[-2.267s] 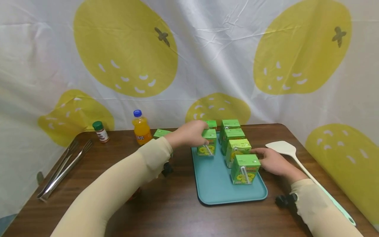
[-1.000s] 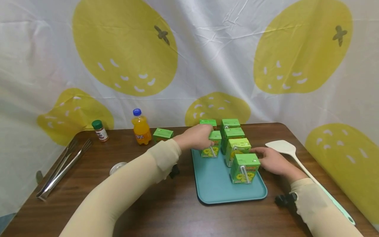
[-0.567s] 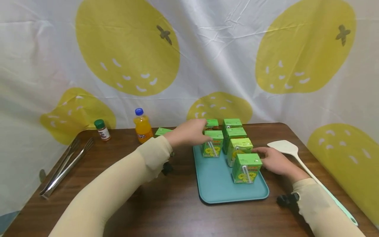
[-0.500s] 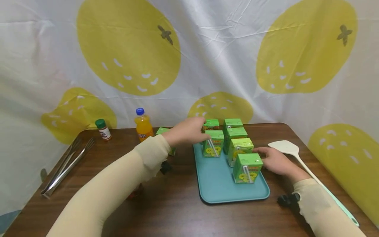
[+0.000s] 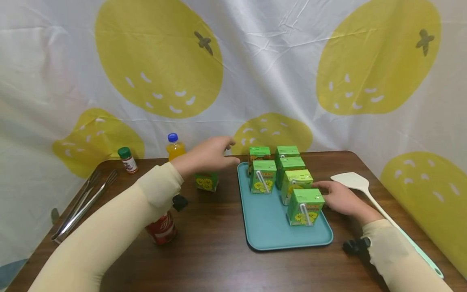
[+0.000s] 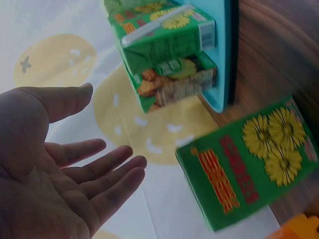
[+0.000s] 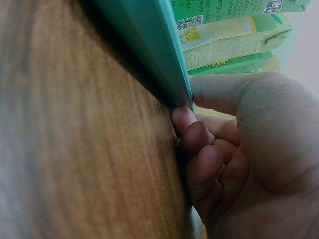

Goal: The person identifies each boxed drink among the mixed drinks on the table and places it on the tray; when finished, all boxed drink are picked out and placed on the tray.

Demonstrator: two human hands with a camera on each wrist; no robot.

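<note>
My left hand [image 5: 208,155] hangs in the air left of the blue-green tray [image 5: 270,233], fingers spread and holding nothing. Under it a green juice carton [image 5: 206,182] stands on the table, partly hidden by the hand; the left wrist view shows this chrysanthemum-printed carton [image 6: 244,164] beyond the fingertips. Two cartons stand at the tray's left side, the front juice carton [image 5: 263,178] with its straw facing me. Several more, including a front juice carton [image 5: 305,207], form a column on the right. My right hand [image 7: 249,149] pinches the tray's right rim, thumb over the edge, fingers curled low beside it.
A red can [image 5: 162,230] stands partly behind my left forearm. Further left are an orange drink bottle [image 5: 176,150], a spice jar [image 5: 128,161] and metal tongs [image 5: 85,205]. A white spatula [image 5: 352,181] lies along the right side. A lemon-print cloth [image 5: 262,81] hangs behind the table.
My left hand has let go of the front-left carton on the tray and moved left, its fingers opening. The red can shows more now. My right hand stays at the tray's rim.
</note>
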